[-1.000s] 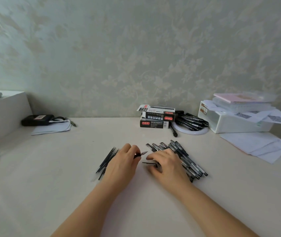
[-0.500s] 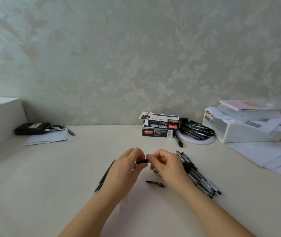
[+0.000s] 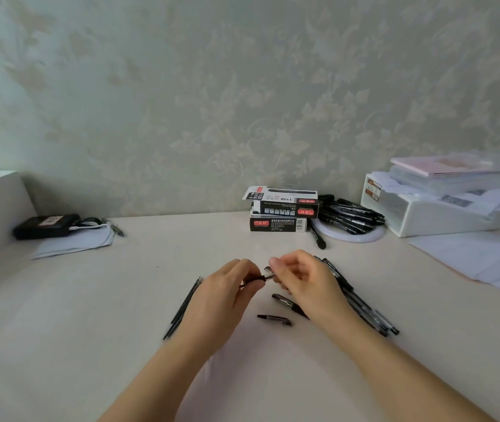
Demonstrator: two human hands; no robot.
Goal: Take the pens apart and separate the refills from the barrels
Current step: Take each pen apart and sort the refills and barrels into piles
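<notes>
Pinching a slim black pen [image 3: 253, 279] between left hand [image 3: 223, 295] and right hand [image 3: 302, 280], both raised above the cream surface [image 3: 90, 315]. Lying beneath: a short black pen cap [image 3: 274, 319].

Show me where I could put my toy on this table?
Bare cream tabletop lies between the white papers at the left and the stacked black pen boxes. It is crowded on the right: black pens beside the right hand, and loose white sheets.

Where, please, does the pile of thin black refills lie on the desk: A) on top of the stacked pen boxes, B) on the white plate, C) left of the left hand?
C: the refills lie on the desk just left of the left hand.
</notes>
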